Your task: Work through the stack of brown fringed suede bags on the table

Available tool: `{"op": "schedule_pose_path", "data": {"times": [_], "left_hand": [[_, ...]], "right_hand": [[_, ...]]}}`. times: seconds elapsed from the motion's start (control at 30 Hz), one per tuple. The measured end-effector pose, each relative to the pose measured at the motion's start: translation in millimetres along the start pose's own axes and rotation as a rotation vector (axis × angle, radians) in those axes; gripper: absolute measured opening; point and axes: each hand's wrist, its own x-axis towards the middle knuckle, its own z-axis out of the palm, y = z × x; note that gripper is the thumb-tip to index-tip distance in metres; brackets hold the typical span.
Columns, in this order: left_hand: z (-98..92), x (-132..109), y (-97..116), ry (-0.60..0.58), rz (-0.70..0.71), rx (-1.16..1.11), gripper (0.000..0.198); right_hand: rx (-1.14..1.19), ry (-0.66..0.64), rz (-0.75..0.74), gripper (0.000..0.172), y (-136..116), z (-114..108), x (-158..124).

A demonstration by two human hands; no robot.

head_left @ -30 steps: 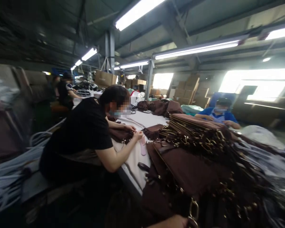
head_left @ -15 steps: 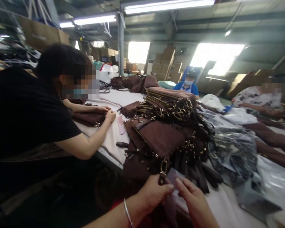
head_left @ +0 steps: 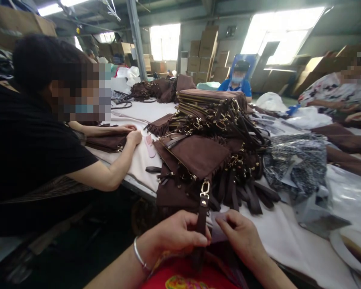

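Mind the snag

In the head view, our left hand (head_left: 182, 232) pinches the strap (head_left: 201, 216), our right hand (head_left: 242, 230) film (head_left: 219, 232) beside it, nearer us than the bags (head_left: 203, 154) on the worktop (head_left: 276, 228). We judge a hard tug could snag the ring (head_left: 208, 187).

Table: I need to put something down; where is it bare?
Bare cloth lies right of the right hand, bordered by loose straps and plastic-wrapped bundle; another patch lies before the far brown pile. Brown bags crowd the middle.
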Motion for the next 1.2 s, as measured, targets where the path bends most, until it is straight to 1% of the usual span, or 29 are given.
{"op": "schedule_pose_path", "data": {"times": [0.03, 0.13, 0.2, 0.23, 0.3, 0.43, 0.57, 0.67, 0.73, 0.83, 0.97, 1.03, 1.1, 1.2], "left_hand": [[0.4, 5, 6, 0.036, 0.019, -0.028, 0.028], [8.4, 26, 16, 0.277, 0.167, -0.070, 0.027], [16.6, 41, 16, 0.413, 0.245, -0.070, 0.027], [20.7, 47, 14, 0.453, 0.267, -0.064, 0.027], [27.9, 55, 9, 0.497, 0.294, -0.040, 0.029], [37.3, 58, -5, 0.562, 0.307, -0.006, 0.030], [40.8, 57, -11, 0.539, 0.318, -0.008, 0.027], [41.5, 58, -10, 0.557, 0.325, -0.009, 0.027], [42.9, 59, -9, 0.555, 0.332, -0.006, 0.028], [46.8, 59, -10, 0.531, 0.331, -0.019, 0.028], [48.9, 57, -11, 0.484, 0.292, -0.063, 0.028], [47.1, 55, -11, 0.430, 0.269, -0.050, 0.028], [44.6, 53, -10, 0.350, 0.253, -0.007, 0.027], [40.9, 46, -10, 0.176, 0.219, 0.031, 0.027]], "right_hand": [[0.010, -0.013, 0.004, 0.028, -1, 2, -3], [0.053, -0.054, 0.018, 0.028, -3, 4, -13], [0.093, -0.066, 0.023, 0.027, -3, 4, -19], [0.112, -0.070, 0.030, 0.028, -3, 3, -21], [0.147, -0.073, 0.058, 0.027, -3, 1, -25], [0.219, -0.060, 0.103, 0.023, -4, -3, -30], [0.247, -0.043, 0.097, 0.023, -3, -3, -32], [0.282, -0.084, 0.094, 0.022, -1, -3, -34], [0.330, -0.096, 0.123, 0.022, 2, -3, -35], [0.411, -0.074, 0.173, 0.026, 6, -2, -38], [0.444, -0.092, 0.169, 0.029, 12, -3, -41], [0.445, -0.089, 0.163, 0.031, 13, -5, -43], [0.453, -0.076, 0.158, 0.032, 12, -7, -45], [0.479, -0.076, 0.160, 0.032, 9, -10, -47]]}}
